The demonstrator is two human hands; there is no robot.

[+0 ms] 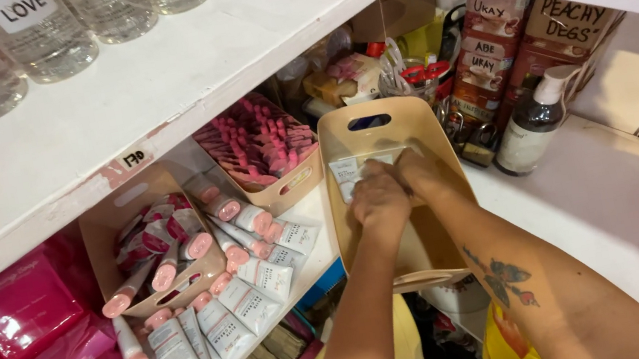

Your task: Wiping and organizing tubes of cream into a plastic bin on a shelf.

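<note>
Both hands inside beige handled bin (423, 123) at shelf (618, 207) front edge. Left hand (379, 200) and right hand (422, 171) curled together, pressing on white sachets (346, 173) at bin bottom; firm grip unclear. Pink-capped tubes (220, 309) lie left; spray bottle (533, 124) right.

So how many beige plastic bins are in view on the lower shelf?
3. One bin at left holds pink-capped tubes, a second bin behind holds pink packets, and the third bin is under both hands, left hand and right hand. Others may be hidden.
</note>
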